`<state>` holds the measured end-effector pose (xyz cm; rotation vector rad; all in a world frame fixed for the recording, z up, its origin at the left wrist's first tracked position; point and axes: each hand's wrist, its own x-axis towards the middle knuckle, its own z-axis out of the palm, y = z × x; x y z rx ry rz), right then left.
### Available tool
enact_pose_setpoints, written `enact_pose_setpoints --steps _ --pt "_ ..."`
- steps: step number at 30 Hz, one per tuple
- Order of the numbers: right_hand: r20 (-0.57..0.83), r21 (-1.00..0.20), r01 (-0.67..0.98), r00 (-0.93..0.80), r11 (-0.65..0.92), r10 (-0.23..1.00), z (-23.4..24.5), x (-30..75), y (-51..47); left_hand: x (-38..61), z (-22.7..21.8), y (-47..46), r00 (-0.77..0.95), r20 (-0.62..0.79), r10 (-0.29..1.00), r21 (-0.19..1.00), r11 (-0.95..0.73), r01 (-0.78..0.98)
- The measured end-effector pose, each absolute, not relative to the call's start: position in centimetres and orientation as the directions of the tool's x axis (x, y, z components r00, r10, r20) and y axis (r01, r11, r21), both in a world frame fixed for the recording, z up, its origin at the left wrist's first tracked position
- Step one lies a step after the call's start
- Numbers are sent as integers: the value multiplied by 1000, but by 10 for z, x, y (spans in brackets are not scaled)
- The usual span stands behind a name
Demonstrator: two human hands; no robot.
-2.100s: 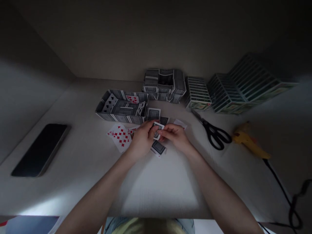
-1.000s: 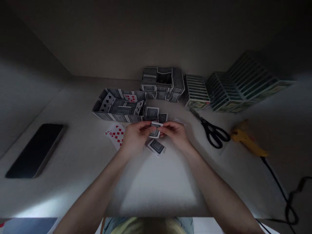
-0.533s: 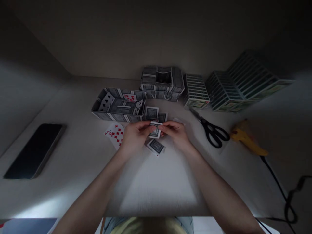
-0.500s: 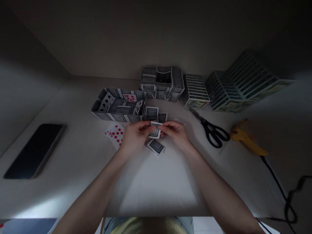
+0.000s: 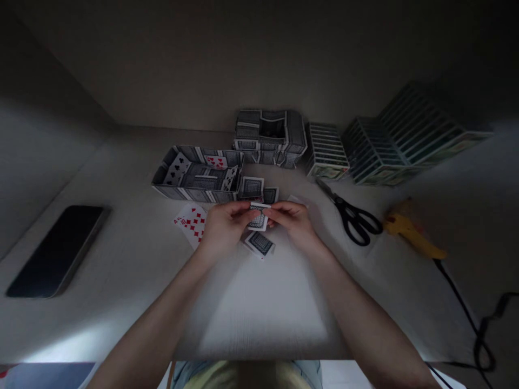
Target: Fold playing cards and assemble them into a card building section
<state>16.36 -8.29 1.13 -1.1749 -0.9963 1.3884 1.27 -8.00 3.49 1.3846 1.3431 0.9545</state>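
Both my left hand and my right hand pinch a playing card between them, its patterned back toward me and a white strip along its top edge. Thumbs press on its face, fingers are behind it. Below it lies another playing card, back up. Just beyond my fingers are more face-down cards. By my left wrist, red diamond cards lie face up, partly covered by the hand. An open box made of playing cards stands behind my left hand.
At the back stand a card-built structure and several card stacks with striped sides. To the right are black-handled scissors and a yellow glue gun with a black cord. A dark phone lies at the left.
Almost nothing differs. Both hands stay on the card, which looks very slightly tilted compared with before.
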Motion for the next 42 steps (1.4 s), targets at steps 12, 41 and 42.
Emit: enact_pose_setpoints --steps 12,41,42 --pt "-139 -965 -216 -41 -145 989 8 166 -83 14 37 -81 121 -157 980 976 135 173" --pt "-121 -983 -127 -70 -129 990 11 163 -84 15 33 -80 1 -82 997 983 81 166" --pt "-117 -984 -129 -68 -125 991 10 163 -84 15 32 -80 -2 -84 996 983 83 167"
